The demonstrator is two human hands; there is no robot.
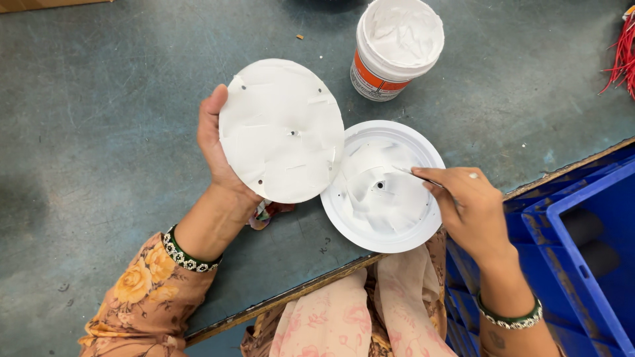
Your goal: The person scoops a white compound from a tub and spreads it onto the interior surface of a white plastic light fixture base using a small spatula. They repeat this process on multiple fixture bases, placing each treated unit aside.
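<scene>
- Pink floral cloth (pixel 360 311) over the person's lap lies nearest the camera, at the bottom middle, just below the near edge of the worn grey-green table (pixel 99 132).
- Left of it, a flowered orange sleeve and a beaded bangle (pixel 187 256) lead up to the left hand (pixel 215 142).
- That hand grips a flat white disc (pixel 281 129) by its left rim, thumb over the front and the other fingers hidden behind it; the disc is lifted and tilted toward the camera, with a few small holes and what look like patches of white paste on its face.
- The disc's right edge overlaps the left rim of a round white housing (pixel 360 221), which sits on the table near its front edge and partly overhangs the lap.
- The right hand (pixel 473 205), with a green bangle at the wrist, pinches a thin metal tool (pixel 413 174) between thumb and fingers; the tool's tip reaches over the smeared hollow of the housing, though whether it touches the surface is hard to tell.
- Beyond the housing, farther off, stands an open tub (pixel 397 49) of white paste with an orange band.
- A small colourful scrap (pixel 268 213) peeks out under the left wrist, mostly hidden.
- Blue plastic crates (pixel 582 218) stand right of the table, dark rolls inside one.
- Red wires (pixel 622 56) hang at the far right edge.
</scene>
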